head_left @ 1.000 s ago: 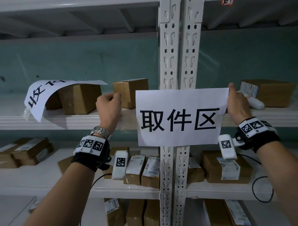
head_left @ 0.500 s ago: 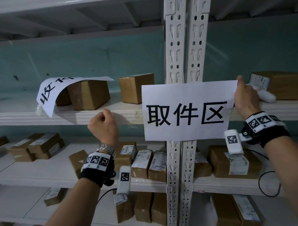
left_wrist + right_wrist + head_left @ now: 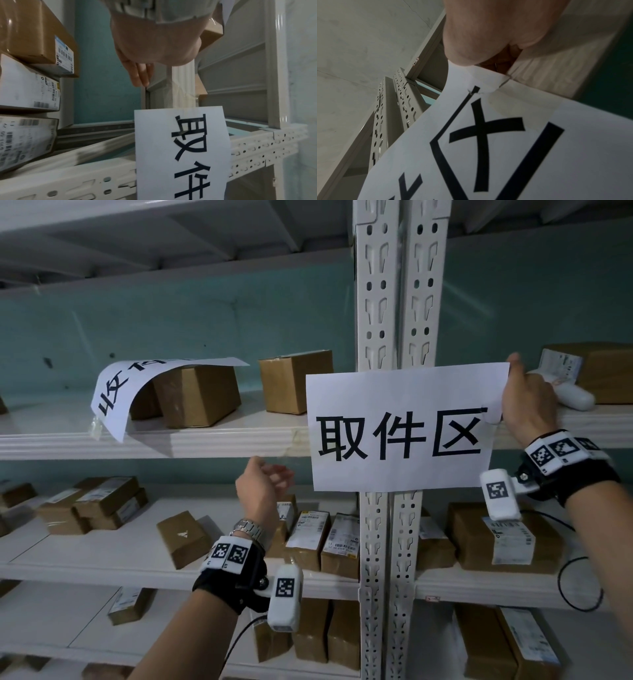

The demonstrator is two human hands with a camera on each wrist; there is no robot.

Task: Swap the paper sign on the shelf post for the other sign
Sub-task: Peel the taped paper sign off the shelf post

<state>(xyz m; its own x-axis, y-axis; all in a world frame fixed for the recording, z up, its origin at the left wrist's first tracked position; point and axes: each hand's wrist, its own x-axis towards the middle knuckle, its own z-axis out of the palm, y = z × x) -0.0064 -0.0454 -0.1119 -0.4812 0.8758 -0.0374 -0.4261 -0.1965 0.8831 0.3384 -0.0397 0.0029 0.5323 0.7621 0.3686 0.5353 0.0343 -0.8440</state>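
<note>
A white paper sign (image 3: 400, 392) with three black characters lies flat across the perforated white shelf post (image 3: 394, 285). My right hand (image 3: 513, 381) pinches its upper right corner; in the right wrist view the thumb (image 3: 479, 40) presses the sign (image 3: 505, 155) beside a strip of clear tape (image 3: 522, 108). My left hand (image 3: 274, 477) hangs free below the shelf edge, left of the sign, fingers (image 3: 140, 75) relaxed and holding nothing. The other sign (image 3: 113, 398) is draped over a cardboard box (image 3: 202, 395) on the upper shelf at the left.
Cardboard parcels fill the shelves on both sides of the post. A white handheld device (image 3: 575, 398) lies on the upper shelf just behind my right hand. A strip of tape (image 3: 298, 440) sticks to the shelf edge left of the sign. A black cable (image 3: 579, 583) loops at lower right.
My left hand has dropped from the shelf edge left of the sign to below the shelf. My right hand keeps its pinch on the sign's corner.
</note>
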